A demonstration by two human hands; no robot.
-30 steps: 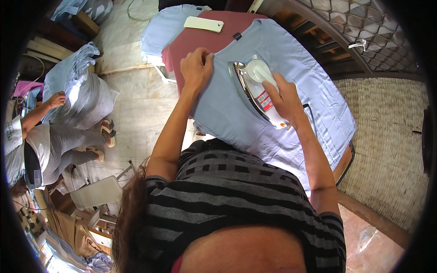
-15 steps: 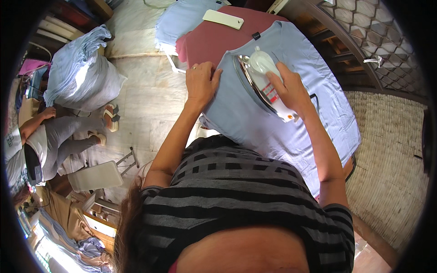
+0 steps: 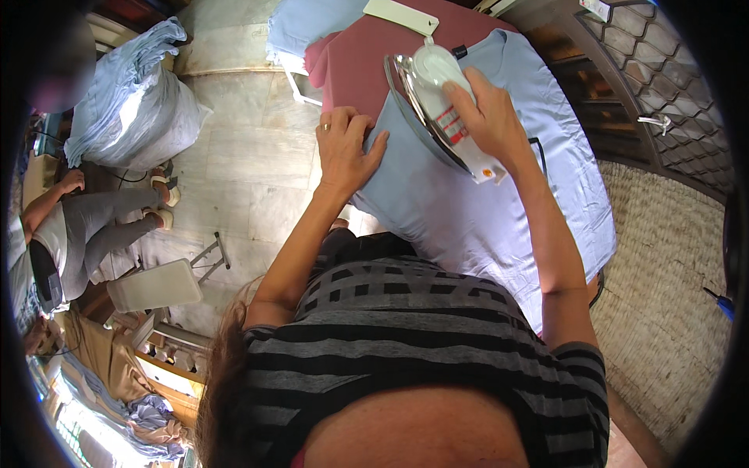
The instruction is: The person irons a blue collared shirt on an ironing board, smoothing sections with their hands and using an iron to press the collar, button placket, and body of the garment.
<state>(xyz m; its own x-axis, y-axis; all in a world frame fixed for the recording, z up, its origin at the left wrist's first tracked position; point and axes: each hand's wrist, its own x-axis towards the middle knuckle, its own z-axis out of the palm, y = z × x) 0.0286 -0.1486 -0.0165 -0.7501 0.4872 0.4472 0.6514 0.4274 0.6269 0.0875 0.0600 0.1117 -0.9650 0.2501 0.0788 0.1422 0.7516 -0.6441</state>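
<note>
A light blue shirt [image 3: 546, 156] lies spread over a maroon-covered ironing board [image 3: 367, 62], with a small dark label at its neckline. My right hand [image 3: 493, 117] is closed round the handle of a white and chrome steam iron [image 3: 434, 72]. The iron is over the shirt's upper left part, its tip toward the far end; its left edge looks tilted up, and I cannot tell how much of the soleplate touches the cloth. My left hand [image 3: 343, 150], with a ring, rests at the board's left edge by the shirt, thumb spread from the bent fingers.
A long pale plate [image 3: 402, 15] lies at the board's far end, near folded light blue cloth [image 3: 308, 35]. At left are a heaped bundle of clothes [image 3: 136, 109], a seated person [image 3: 101, 226] and a folding stool [image 3: 156, 286]. A metal lattice gate [image 3: 655, 78] stands at right.
The iron in my right hand has moved a little to the left and away from me. My left hand's thumb has spread away from its fingers. The view has shifted slightly.
</note>
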